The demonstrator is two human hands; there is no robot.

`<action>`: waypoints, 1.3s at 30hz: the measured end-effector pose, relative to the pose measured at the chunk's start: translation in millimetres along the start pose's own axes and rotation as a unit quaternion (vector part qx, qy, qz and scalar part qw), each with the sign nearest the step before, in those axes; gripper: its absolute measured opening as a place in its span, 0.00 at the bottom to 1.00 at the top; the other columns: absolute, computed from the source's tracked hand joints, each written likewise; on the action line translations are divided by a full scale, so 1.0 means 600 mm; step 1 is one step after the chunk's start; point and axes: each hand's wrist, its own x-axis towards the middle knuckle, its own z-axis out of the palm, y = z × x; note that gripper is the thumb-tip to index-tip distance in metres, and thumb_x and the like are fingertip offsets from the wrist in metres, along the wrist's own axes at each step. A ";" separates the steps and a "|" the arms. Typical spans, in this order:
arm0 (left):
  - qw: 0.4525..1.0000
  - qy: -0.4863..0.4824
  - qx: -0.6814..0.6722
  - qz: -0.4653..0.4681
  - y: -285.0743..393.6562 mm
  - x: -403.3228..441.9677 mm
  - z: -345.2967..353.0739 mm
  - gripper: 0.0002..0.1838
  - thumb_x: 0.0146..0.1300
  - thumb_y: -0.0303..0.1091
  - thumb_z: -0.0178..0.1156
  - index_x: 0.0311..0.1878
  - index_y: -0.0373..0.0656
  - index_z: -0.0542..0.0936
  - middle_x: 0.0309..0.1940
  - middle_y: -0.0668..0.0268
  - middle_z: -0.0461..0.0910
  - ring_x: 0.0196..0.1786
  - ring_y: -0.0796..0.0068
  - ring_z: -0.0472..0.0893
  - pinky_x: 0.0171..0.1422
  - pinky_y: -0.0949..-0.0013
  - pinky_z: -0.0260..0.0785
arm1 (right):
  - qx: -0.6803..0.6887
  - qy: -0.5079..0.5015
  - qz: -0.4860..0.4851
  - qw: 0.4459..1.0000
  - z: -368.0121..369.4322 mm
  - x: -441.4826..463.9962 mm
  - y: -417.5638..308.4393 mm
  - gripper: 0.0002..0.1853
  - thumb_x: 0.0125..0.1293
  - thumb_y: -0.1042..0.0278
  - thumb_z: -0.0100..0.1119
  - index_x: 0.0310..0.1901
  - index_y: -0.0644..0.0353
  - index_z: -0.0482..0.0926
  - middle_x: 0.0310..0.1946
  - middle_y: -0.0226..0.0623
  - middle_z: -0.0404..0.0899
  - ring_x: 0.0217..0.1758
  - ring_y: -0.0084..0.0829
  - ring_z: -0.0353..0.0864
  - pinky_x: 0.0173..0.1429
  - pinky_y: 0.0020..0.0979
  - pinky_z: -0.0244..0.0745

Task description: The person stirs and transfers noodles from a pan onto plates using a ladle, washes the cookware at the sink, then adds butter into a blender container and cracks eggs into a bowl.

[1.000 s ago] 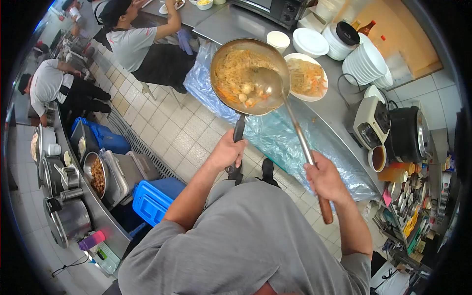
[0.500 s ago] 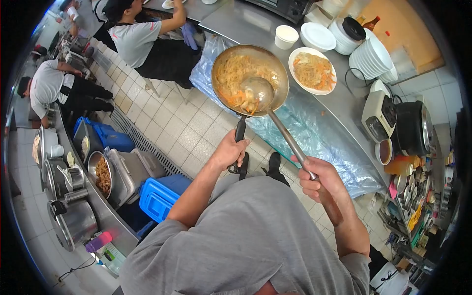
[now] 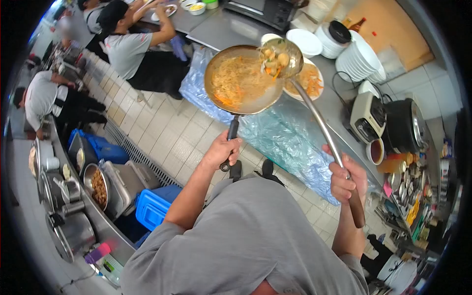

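My left hand [image 3: 221, 150] is closed around the black handle of a frying pan [image 3: 268, 97]. Cooked noodles [image 3: 233, 76] with orange shreds lie mostly in the pan's left half. A long-handled metal ladle [image 3: 293, 58] is gripped by my right hand [image 3: 348, 178] partway along its handle. Its bowl hangs over the pan's upper right rim and holds chunky pieces with orange and green bits. Beneath and right of the ladle, a white plate [image 3: 321, 84] carries more noodles, partly hidden by the bowl and handle.
Stacked white plates [image 3: 359, 59], a white appliance [image 3: 368, 115] and a sauce bowl [image 3: 375, 151] stand on the right counter. Clear plastic sheeting [image 3: 290, 142] drapes its edge. Co-workers [image 3: 130, 49] stand at upper left. A blue bin [image 3: 156, 204] and a steel pot [image 3: 76, 236] are left.
The ladle has risen out of the noodles and moved up and right to the pan's rim, carrying food. My right hand has shifted right. The pan has tilted slightly.
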 end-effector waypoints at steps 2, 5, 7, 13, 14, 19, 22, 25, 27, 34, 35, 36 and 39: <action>1.000 -0.008 -0.001 0.011 0.003 0.014 0.003 0.09 0.74 0.29 0.59 0.46 0.45 0.67 0.21 0.71 0.67 0.15 0.80 0.66 0.16 0.71 0.61 | -0.031 0.005 -0.037 0.999 0.005 -0.007 -0.033 0.27 0.83 0.66 0.42 0.76 0.72 0.57 0.29 0.32 0.69 0.14 0.14 0.63 0.12 0.23 0.62; 1.000 0.002 -0.009 0.019 0.010 0.018 0.006 0.08 0.74 0.29 0.59 0.45 0.45 0.67 0.21 0.71 0.67 0.15 0.80 0.66 0.16 0.70 0.61 | -0.134 0.041 -0.089 0.986 -0.005 -0.001 -0.083 0.26 0.82 0.64 0.46 0.74 0.71 0.61 0.26 0.31 0.68 0.14 0.14 0.62 0.12 0.23 0.62; 1.000 0.010 -0.013 0.015 0.017 0.010 0.006 0.08 0.74 0.28 0.59 0.45 0.45 0.67 0.21 0.70 0.67 0.15 0.80 0.67 0.16 0.70 0.62 | -0.189 0.072 -0.115 0.973 -0.015 0.015 -0.106 0.24 0.81 0.64 0.50 0.71 0.70 0.67 0.26 0.30 0.68 0.15 0.15 0.61 0.13 0.22 0.60; 0.998 0.063 0.006 0.018 0.003 -0.021 -0.022 0.07 0.74 0.28 0.57 0.44 0.45 0.67 0.21 0.70 0.66 0.15 0.80 0.66 0.16 0.71 0.62 | -0.337 0.220 -0.121 0.907 -0.101 0.098 -0.129 0.21 0.77 0.66 0.54 0.67 0.65 0.73 0.27 0.31 0.71 0.17 0.18 0.63 0.17 0.25 0.59; 0.997 0.075 0.006 0.014 0.003 -0.027 -0.021 0.07 0.74 0.28 0.57 0.44 0.45 0.67 0.21 0.70 0.66 0.15 0.80 0.66 0.16 0.71 0.61 | -0.371 0.228 -0.116 0.893 -0.114 0.113 -0.125 0.16 0.77 0.66 0.56 0.60 0.63 0.76 0.26 0.30 0.72 0.17 0.19 0.65 0.17 0.27 0.62; 0.994 0.105 -0.017 0.003 -0.015 -0.047 -0.037 0.07 0.74 0.29 0.57 0.45 0.45 0.68 0.21 0.70 0.66 0.15 0.80 0.66 0.16 0.71 0.61 | -0.515 0.255 -0.092 0.813 -0.166 0.165 -0.087 0.07 0.77 0.65 0.55 0.45 0.59 0.76 0.25 0.27 0.73 0.17 0.20 0.69 0.18 0.29 0.68; 0.993 0.117 -0.026 -0.001 -0.022 -0.056 -0.046 0.07 0.74 0.29 0.57 0.45 0.45 0.68 0.21 0.70 0.66 0.15 0.80 0.66 0.16 0.71 0.61 | -0.559 0.280 -0.105 0.774 -0.144 0.168 -0.075 0.07 0.77 0.64 0.55 0.44 0.58 0.76 0.25 0.27 0.73 0.17 0.19 0.69 0.18 0.28 0.67; 0.992 0.123 -0.031 -0.005 -0.028 -0.062 -0.056 0.07 0.74 0.29 0.58 0.45 0.45 0.68 0.21 0.70 0.66 0.15 0.79 0.66 0.16 0.71 0.61 | -0.597 0.316 -0.104 0.730 -0.129 0.166 -0.070 0.07 0.75 0.65 0.56 0.44 0.59 0.76 0.25 0.32 0.75 0.20 0.25 0.73 0.23 0.33 0.70; 0.992 0.122 -0.033 -0.004 -0.029 -0.063 -0.057 0.07 0.74 0.29 0.58 0.45 0.45 0.68 0.20 0.71 0.66 0.15 0.79 0.66 0.16 0.71 0.61 | -0.692 0.307 -0.151 0.636 -0.152 0.173 -0.072 0.08 0.74 0.67 0.57 0.48 0.61 0.77 0.27 0.40 0.78 0.25 0.34 0.78 0.32 0.40 0.74; 0.994 0.106 -0.018 -0.005 -0.027 -0.062 -0.052 0.07 0.74 0.29 0.58 0.44 0.45 0.68 0.20 0.71 0.66 0.15 0.80 0.66 0.16 0.70 0.62 | -0.718 0.334 -0.192 0.579 -0.176 0.185 -0.098 0.16 0.72 0.68 0.57 0.58 0.61 0.78 0.31 0.50 0.81 0.36 0.49 0.83 0.45 0.46 0.76; 0.995 0.101 -0.013 -0.003 -0.027 -0.060 -0.051 0.07 0.74 0.29 0.58 0.44 0.45 0.68 0.20 0.71 0.66 0.15 0.80 0.66 0.16 0.70 0.62 | -0.734 0.346 -0.202 0.549 -0.186 0.193 -0.102 0.17 0.72 0.68 0.57 0.59 0.61 0.77 0.34 0.54 0.83 0.40 0.54 0.84 0.48 0.48 0.76; 0.995 0.100 -0.013 -0.004 -0.027 -0.060 -0.049 0.07 0.74 0.29 0.58 0.44 0.45 0.68 0.20 0.71 0.66 0.15 0.80 0.66 0.16 0.70 0.62 | -0.749 0.355 -0.211 0.518 -0.199 0.202 -0.104 0.18 0.72 0.68 0.57 0.60 0.61 0.76 0.37 0.58 0.84 0.44 0.58 0.85 0.51 0.50 0.76; 0.992 0.120 0.022 -0.019 -0.024 -0.053 -0.040 0.08 0.74 0.30 0.58 0.44 0.45 0.68 0.20 0.71 0.66 0.15 0.80 0.66 0.17 0.70 0.63 | -0.803 0.315 -0.200 0.465 -0.254 0.224 -0.113 0.22 0.72 0.67 0.57 0.65 0.62 0.74 0.43 0.64 0.84 0.51 0.62 0.84 0.55 0.53 0.76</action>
